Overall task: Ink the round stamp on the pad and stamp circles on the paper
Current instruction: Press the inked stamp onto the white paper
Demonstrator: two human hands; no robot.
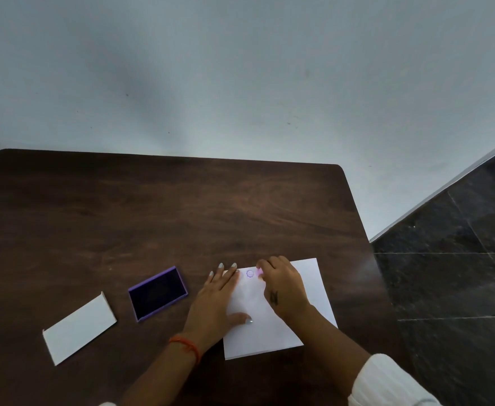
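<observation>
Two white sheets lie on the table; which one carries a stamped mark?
The paper on the right, under both hands, with a purple circle near its far edge. The white card left of the ink pad is blank.

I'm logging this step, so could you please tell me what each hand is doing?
Left hand: open, flat on the paper.
Right hand: closed on the pink stamp.

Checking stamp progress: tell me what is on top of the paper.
On the paper: the flat left hand holding it down, one purple printed circle, and the right hand pressing the pink stamp beside it. Anything under the hands is covered.
</observation>
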